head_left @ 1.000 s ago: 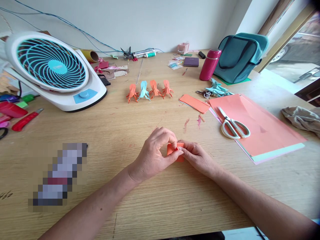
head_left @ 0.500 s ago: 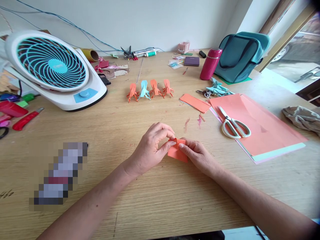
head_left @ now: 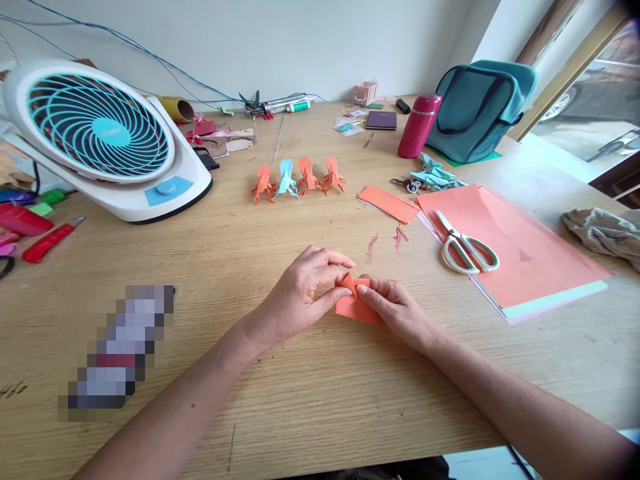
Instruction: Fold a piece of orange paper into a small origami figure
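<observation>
A small folded piece of orange paper (head_left: 356, 309) is between my two hands, just above the table. My left hand (head_left: 313, 287) pinches its upper left flap between thumb and fingers, with the index finger raised off it. My right hand (head_left: 395, 305) grips the right edge, thumb on top and fingers behind. The flap stands up from the paper near the left fingertips. Beyond my hands several folded paper figures with thin legs stand in a row, among them an orange figure (head_left: 309, 175) and a light blue figure (head_left: 286, 179).
White-handled scissors (head_left: 467, 247) lie on large orange sheets (head_left: 545, 260) at right. Near them are a stack of orange paper strips (head_left: 389, 203), keys (head_left: 412, 186), a magenta bottle (head_left: 420, 127) and a teal bag (head_left: 477, 113). A fan (head_left: 107, 140) and a red utility knife (head_left: 50, 241) occupy the left.
The left index finger has lifted a little off the paper, and the upper left flap now stands up more. The right hand keeps its grip. The view has shifted slightly.
</observation>
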The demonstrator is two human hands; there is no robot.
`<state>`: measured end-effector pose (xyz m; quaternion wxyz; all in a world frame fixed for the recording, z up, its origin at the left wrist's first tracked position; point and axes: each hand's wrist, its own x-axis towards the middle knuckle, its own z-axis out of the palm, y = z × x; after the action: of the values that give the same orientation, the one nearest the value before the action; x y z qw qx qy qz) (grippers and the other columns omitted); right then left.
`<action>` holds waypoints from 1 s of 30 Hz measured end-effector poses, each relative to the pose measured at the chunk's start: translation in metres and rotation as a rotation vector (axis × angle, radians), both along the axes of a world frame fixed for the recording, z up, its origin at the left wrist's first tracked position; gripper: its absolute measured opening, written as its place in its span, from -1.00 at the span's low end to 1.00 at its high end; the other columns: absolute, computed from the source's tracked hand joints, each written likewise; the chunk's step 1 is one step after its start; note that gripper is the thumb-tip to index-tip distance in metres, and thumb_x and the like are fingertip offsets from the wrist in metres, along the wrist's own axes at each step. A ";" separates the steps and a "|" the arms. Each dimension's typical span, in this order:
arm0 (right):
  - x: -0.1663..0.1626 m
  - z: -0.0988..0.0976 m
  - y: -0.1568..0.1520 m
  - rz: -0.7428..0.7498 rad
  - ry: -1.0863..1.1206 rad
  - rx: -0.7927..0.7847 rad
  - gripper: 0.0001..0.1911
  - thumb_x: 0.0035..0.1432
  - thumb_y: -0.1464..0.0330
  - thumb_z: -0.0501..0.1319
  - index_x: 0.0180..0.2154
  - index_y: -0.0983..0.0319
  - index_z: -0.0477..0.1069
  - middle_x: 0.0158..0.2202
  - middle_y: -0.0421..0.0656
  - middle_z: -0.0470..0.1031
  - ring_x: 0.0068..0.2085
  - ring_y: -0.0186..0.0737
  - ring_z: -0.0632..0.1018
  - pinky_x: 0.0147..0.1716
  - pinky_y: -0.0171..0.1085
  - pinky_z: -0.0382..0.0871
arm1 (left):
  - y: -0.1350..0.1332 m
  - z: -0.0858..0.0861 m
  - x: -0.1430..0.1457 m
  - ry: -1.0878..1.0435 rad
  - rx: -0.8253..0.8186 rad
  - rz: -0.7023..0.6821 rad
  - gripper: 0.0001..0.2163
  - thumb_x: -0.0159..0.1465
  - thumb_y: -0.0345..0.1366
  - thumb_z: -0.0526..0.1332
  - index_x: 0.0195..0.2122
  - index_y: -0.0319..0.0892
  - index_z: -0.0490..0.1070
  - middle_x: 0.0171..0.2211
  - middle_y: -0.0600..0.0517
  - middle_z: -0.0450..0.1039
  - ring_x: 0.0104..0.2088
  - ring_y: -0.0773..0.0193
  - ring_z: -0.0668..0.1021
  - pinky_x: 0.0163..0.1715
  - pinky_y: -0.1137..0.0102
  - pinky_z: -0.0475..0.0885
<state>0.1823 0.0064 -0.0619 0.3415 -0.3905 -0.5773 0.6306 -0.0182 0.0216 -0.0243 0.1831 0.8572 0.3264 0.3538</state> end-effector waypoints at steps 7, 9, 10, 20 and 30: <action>0.000 0.000 -0.002 -0.016 0.048 -0.056 -0.53 0.25 -0.03 0.20 -0.29 0.28 0.50 -0.44 -0.23 0.39 -0.45 -0.36 0.32 -0.45 -0.36 0.17 | -0.002 -0.002 0.003 -0.051 -0.080 0.021 -0.93 0.25 -0.41 0.31 -0.37 -0.14 0.48 -0.06 -0.02 0.54 -0.10 0.19 0.51 -0.04 0.23 0.43; -0.001 -0.001 -0.002 -0.013 0.047 -0.041 -0.52 0.25 -0.04 0.20 -0.26 0.27 0.51 -0.40 -0.21 0.45 -0.40 -0.32 0.40 -0.38 -0.34 0.26 | -0.006 -0.003 0.007 -0.073 -0.103 0.071 -0.92 0.22 -0.39 0.34 -0.40 -0.14 0.47 -0.08 -0.03 0.55 -0.09 0.18 0.53 -0.04 0.22 0.44; -0.001 -0.001 -0.002 -0.009 0.049 -0.035 -0.52 0.24 -0.04 0.19 -0.25 0.26 0.52 -0.39 -0.20 0.48 -0.37 -0.29 0.43 -0.34 -0.33 0.30 | -0.008 -0.004 0.010 -0.093 -0.112 0.098 -0.90 0.22 -0.39 0.33 -0.41 -0.15 0.45 -0.09 -0.04 0.55 -0.09 0.17 0.54 -0.04 0.22 0.45; -0.003 -0.001 -0.003 -0.025 0.114 -0.045 -0.49 0.23 -0.07 0.20 -0.16 0.26 0.52 -0.42 -0.15 0.55 -0.37 -0.21 0.54 -0.28 -0.27 0.40 | -0.014 -0.006 0.019 -0.200 -0.258 0.240 -0.93 0.20 -0.46 0.24 -0.37 -0.15 0.43 -0.39 0.09 0.51 -0.38 0.33 0.49 -0.37 0.41 0.36; -0.005 0.002 -0.005 0.031 0.122 -0.111 -0.53 0.10 -0.04 0.33 -0.24 0.26 0.55 -0.45 -0.16 0.54 -0.38 -0.22 0.54 -0.35 -0.29 0.41 | -0.014 0.001 0.016 -0.248 -0.433 0.226 -0.89 0.19 -0.42 0.24 -0.47 -0.16 0.37 -0.47 0.10 0.42 -0.40 0.34 0.47 -0.39 0.43 0.43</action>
<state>0.1771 0.0018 -0.0602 0.3437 -0.3607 -0.5255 0.6896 -0.0023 0.0078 -0.0231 0.3599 0.7065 0.4630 0.3961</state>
